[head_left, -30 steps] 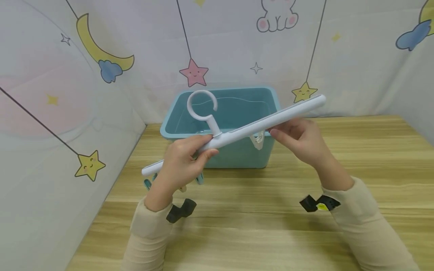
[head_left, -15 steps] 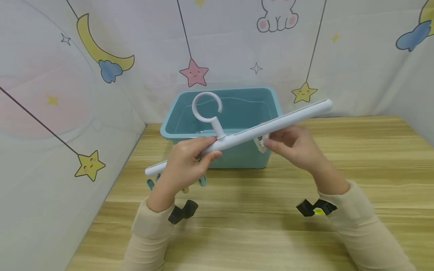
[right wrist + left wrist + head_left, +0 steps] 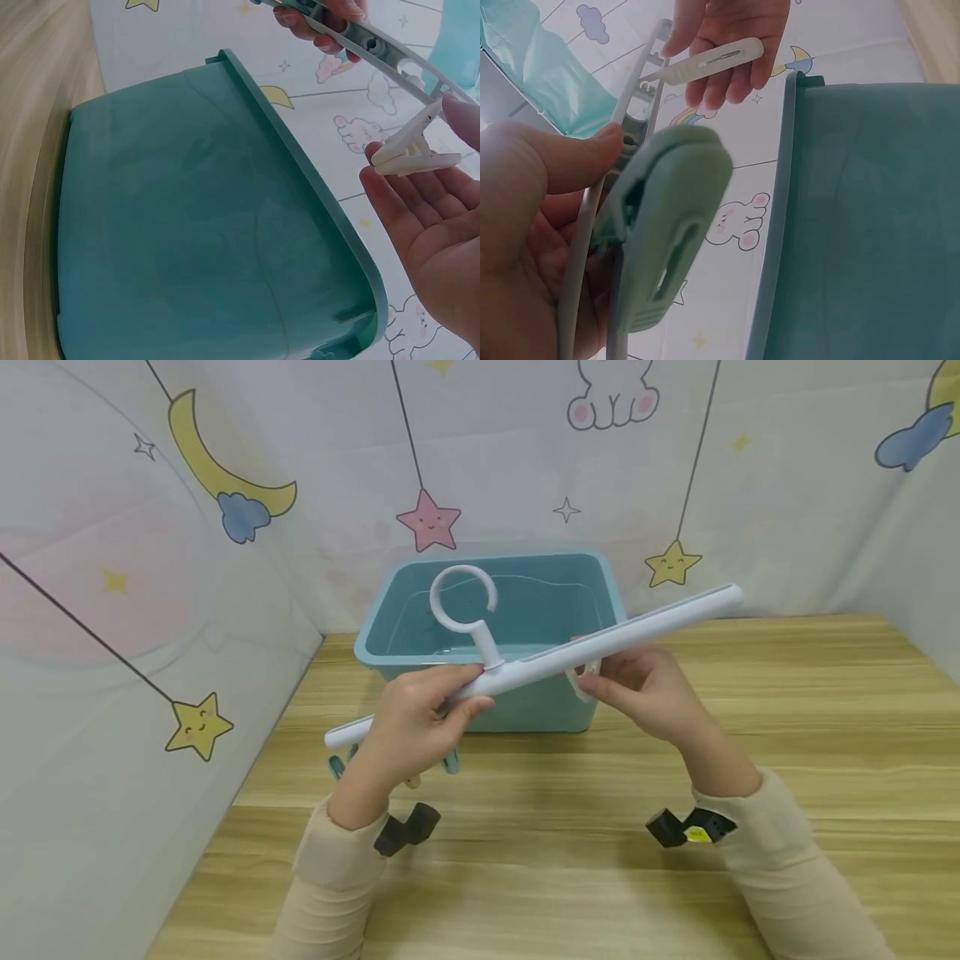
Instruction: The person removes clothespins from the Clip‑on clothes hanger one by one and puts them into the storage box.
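Note:
A white plastic hanger (image 3: 652, 625) with a round hook (image 3: 436, 602) is held up in front of a teal bin, tilted with its right end higher. My left hand (image 3: 408, 718) grips the bar beside the base of the hook. Under the bar's right half hangs a white clip (image 3: 424, 162), its legs spread in a V. My right hand (image 3: 648, 693) holds this clip, thumb on one side and fingers behind it. Close to the left hand, a green clip (image 3: 679, 217) hangs from the bar's underside. A beige clip (image 3: 413, 782) shows partly below the left hand.
The teal bin (image 3: 517, 714) stands on the wooden table (image 3: 525, 860) right behind the hanger, against a printed cloth backdrop (image 3: 517, 460). Another cloth wall (image 3: 90, 735) rises along the table's left side. Black wrist cameras (image 3: 405, 829) sit on both sleeves.
The hanger has shifted slightly right and down in the left hand. My right hand has moved left and down along the bar, its thumb coming onto the white clip.

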The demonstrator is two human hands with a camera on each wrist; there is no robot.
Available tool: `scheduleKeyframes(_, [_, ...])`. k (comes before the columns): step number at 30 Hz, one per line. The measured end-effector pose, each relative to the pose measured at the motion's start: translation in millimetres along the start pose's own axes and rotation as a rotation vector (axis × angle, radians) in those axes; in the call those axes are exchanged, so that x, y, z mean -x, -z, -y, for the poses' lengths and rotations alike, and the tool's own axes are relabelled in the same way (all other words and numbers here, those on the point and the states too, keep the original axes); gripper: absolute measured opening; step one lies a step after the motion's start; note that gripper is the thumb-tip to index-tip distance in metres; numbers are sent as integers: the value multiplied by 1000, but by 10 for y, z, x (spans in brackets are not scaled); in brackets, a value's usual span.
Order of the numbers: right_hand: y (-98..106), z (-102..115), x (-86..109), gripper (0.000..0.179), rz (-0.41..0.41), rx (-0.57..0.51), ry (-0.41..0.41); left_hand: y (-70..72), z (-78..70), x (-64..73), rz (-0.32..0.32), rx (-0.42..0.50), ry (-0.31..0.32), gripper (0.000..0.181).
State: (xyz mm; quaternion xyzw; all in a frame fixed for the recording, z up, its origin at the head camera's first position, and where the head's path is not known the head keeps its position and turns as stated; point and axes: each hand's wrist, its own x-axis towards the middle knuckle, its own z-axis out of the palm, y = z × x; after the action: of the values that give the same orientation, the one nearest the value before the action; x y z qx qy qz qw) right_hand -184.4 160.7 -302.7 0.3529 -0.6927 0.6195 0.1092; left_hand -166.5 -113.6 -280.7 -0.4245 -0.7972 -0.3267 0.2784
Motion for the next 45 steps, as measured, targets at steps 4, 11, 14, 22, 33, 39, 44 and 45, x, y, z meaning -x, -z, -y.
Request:
scheduleKeyframes(4, [-1,-16,11,29,13,-76,21,-13,-1,-4,8,7,1,29])
scheduleKeyframes(11, [-5,-4,29,24,23,-129,-32,-40,2,-15,20,19,-11,29])
scheduleKeyframes(14, [3,7,26,24,43,-147,-56,-44,3,-18,26,28,-18,29])
scheduleKeyframes(22, [48,7,4,4,161,-177,-17,-61,11,-15,39,39,-24,30])
scheduleKeyframes(33, [67,-24,8,6,249,-224,-1,-77,10,-17,47,31,-18,30])
scheduleKeyframes(39, [53,-42,18,8,278,-258,-21,-77,1,-15,48,33,-18,30])
scheduleKeyframes(44, [33,-48,34,7,251,-267,-21,-85,-9,-11,54,30,-10,31])
scheduleKeyframes(45, [29,-47,38,6,241,-266,-20,-86,-11,-11,55,27,-9,31])
